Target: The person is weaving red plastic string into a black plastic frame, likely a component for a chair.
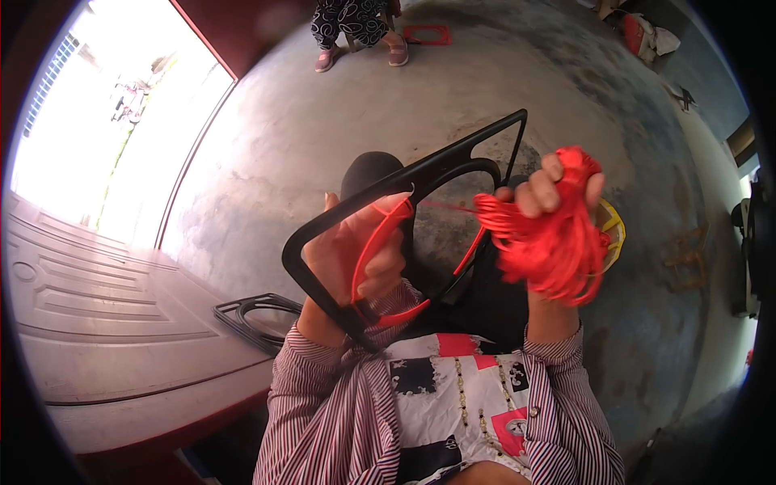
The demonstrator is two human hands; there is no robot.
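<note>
A flat black frame (433, 172) with an inner ring is held tilted over my lap. Red strip (373, 250) covers part of the ring. My left hand (343, 246) shows through the frame's left opening, its fingers closed around the red-covered part of the ring. To the right of the frame, my right hand (543, 191) is closed on a thick bundle of red cord (550, 242), whose loops hang below the fingers and look blurred. A thin red strand runs from the bundle to the top of the ring, near the left fingertips.
Several black frames (257, 315) lie stacked at my left, beside a pale panelled door (105, 307). A yellow-rimmed container (616, 234) stands right of my knee. Ahead, another person's legs (349, 28) show near a red frame (428, 35) on the concrete floor (283, 121).
</note>
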